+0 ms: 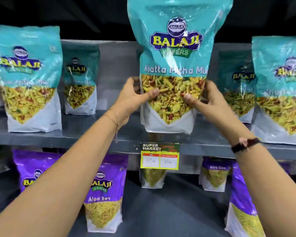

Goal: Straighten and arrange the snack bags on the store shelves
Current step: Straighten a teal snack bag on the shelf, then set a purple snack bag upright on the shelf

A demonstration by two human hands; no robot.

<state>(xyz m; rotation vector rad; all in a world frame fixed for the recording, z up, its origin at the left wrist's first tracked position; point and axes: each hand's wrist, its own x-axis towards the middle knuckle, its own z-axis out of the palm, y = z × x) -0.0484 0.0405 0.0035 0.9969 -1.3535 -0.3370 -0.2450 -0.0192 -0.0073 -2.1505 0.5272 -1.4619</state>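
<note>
A tall teal Khatta Mitha Mix bag (175, 53) stands upright at the front middle of the grey upper shelf (92, 137). My left hand (135, 98) grips its left side, thumb on the front. My right hand (203, 98) grips its right side the same way. More teal bags stand on this shelf: one at the front left (28, 77), one set further back (80, 81), one at the front right (280, 89) and one behind it (237, 86).
A supermarket price tag (159, 155) hangs on the shelf edge below the held bag. The lower shelf holds purple Aloo Sev bags, one at the front middle (103, 194), one on the right (244, 202) and smaller ones further back (215, 173).
</note>
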